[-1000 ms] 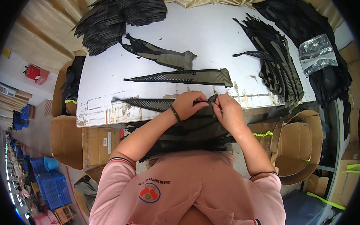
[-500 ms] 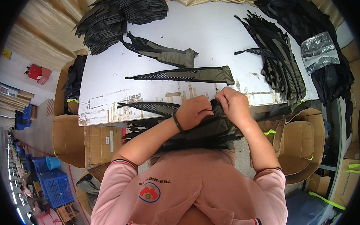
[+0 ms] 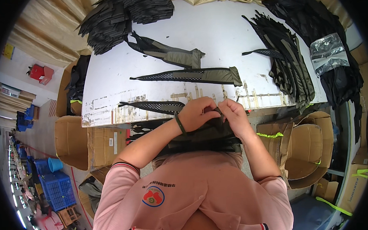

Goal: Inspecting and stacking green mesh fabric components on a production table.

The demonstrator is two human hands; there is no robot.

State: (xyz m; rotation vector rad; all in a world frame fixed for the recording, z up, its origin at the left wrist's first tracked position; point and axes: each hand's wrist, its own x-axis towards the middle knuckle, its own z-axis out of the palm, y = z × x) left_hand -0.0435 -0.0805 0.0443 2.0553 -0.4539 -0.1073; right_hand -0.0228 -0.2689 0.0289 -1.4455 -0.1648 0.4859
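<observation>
At the near edge of the white table, both hands pinch the wide end of one dark fabric strip with a mesh tip (image 3: pixel 153 107). My left hand (image 3: pixel 199 114) is closed on it, and my right hand (image 3: pixel 234 116) grips it close beside, fingertips nearly touching. The fingers hide much of the held end. Under my hands, a pile of similar dark strips (image 3: pixel 182 144) lies across my lap. Farther in on the table, one mesh and olive strip (image 3: pixel 190 76) lies flat, with a few overlapping strips (image 3: pixel 170 53) behind it.
The white table (image 3: pixel 220 32) has worn tape along its near edge. Stacked black pieces (image 3: pixel 108 23) sit far left; a heap of finished-looking strips (image 3: pixel 289 62) lies right, beside a clear plastic bag (image 3: pixel 329 53). Cardboard boxes stand left (image 3: pixel 74 145) and right (image 3: pixel 307 149) of me.
My right hand has dropped slightly and drawn nearer to the left, its fingers still pinching the fabric. The mesh tip of the held strip has shifted a little toward the table's middle.
</observation>
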